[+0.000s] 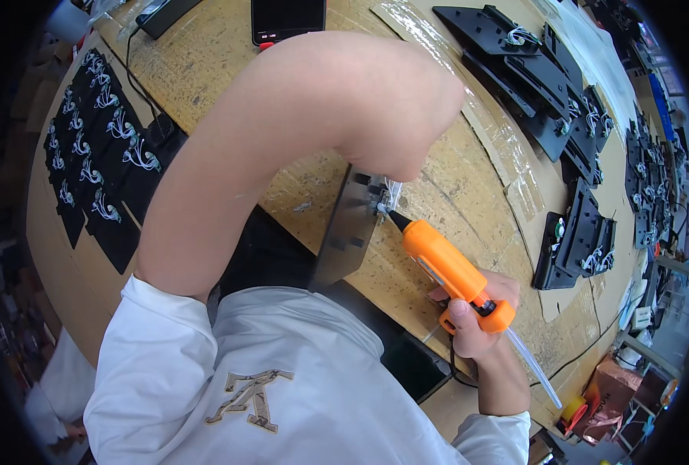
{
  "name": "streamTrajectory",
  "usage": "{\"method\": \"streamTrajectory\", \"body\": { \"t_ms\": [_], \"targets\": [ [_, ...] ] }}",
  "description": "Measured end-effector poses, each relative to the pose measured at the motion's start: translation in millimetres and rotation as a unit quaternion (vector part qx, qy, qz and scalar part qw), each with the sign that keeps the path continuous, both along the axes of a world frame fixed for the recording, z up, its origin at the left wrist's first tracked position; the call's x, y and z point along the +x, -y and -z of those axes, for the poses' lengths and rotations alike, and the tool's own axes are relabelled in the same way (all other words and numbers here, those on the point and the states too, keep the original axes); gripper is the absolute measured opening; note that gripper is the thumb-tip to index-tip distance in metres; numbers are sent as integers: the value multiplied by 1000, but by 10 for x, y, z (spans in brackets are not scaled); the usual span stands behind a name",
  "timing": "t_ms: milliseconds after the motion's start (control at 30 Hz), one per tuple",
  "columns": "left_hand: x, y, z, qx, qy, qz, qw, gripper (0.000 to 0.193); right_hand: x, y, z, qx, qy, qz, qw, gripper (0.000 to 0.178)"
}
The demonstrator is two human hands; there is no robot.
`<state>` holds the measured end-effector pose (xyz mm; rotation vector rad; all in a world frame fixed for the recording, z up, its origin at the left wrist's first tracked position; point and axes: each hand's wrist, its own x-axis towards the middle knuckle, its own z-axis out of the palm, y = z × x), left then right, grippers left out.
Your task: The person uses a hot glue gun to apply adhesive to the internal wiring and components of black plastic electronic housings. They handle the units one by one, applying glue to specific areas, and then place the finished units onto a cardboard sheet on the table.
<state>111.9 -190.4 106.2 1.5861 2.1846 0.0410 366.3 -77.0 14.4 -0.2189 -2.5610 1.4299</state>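
My right hand (480,318) grips an orange hot glue gun (445,252). Its black nozzle points up and left, and a clear glue stick (534,368) sticks out of its back end. The nozzle tip meets, or nearly meets, a small cluster of white wires (392,194) at the edge of a dark flat panel (348,225). That panel stands tilted on edge near the front of the table. My left arm arches over from the left, and my left hand (410,151) is bent down onto the panel's upper end; its fingers are mostly hidden behind the hand.
Black panels with white wires (100,155) lie in rows at the left. More black plastic parts (530,77) are piled at the far right, with another wired part (577,240) nearer. A phone-like screen (289,19) stands at the back. A cable (569,364) runs along the right.
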Motion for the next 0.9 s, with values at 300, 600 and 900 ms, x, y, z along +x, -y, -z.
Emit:
{"method": "streamTrajectory", "body": {
  "t_ms": [300,600,900],
  "targets": [
    [-100,20,45,-29,6,19,999,25,8,-21,15,-3,-1,-12,1000,32],
    [-137,53,57,-25,20,8,999,25,38,-44,43,-5,-10,-24,1000,32],
    [-170,80,92,14,58,4,998,25,-4,-38,-15,12,-6,-45,999,35]
  ]
}}
